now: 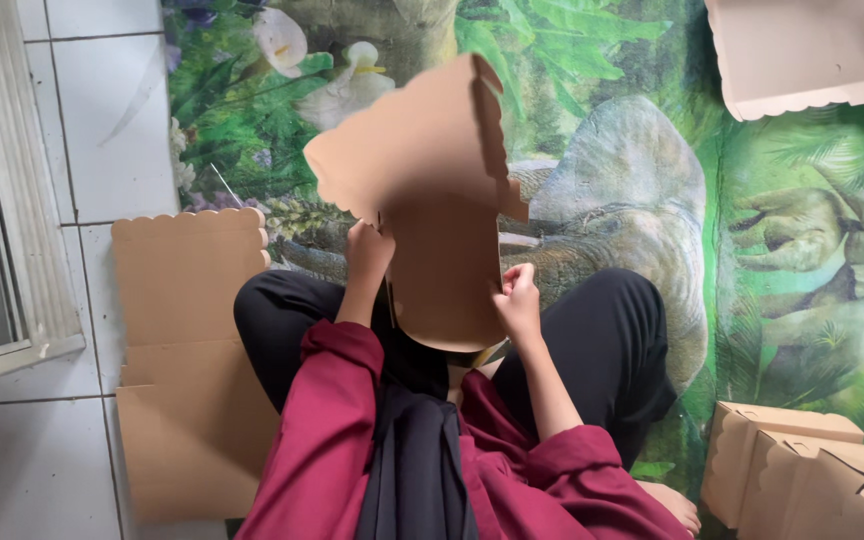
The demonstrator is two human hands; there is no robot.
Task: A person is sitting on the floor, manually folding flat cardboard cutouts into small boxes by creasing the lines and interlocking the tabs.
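I am seeing both sets of fingers closing on the brown scallop-edged cardboard box blank (432,200): left hand (367,250) gripping its left edge, right hand (519,297) curling around its right edge. The blank is standing upright above my lap, with flat brown cardboard sheets (187,350) lying left of it.

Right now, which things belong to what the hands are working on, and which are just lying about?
In hand:
- brown cardboard box blank, gripped by left hand and right hand

Lying about:
- flat cardboard sheets on the tile floor
- folded boxes
- pale cardboard piece
- jungle-print mat
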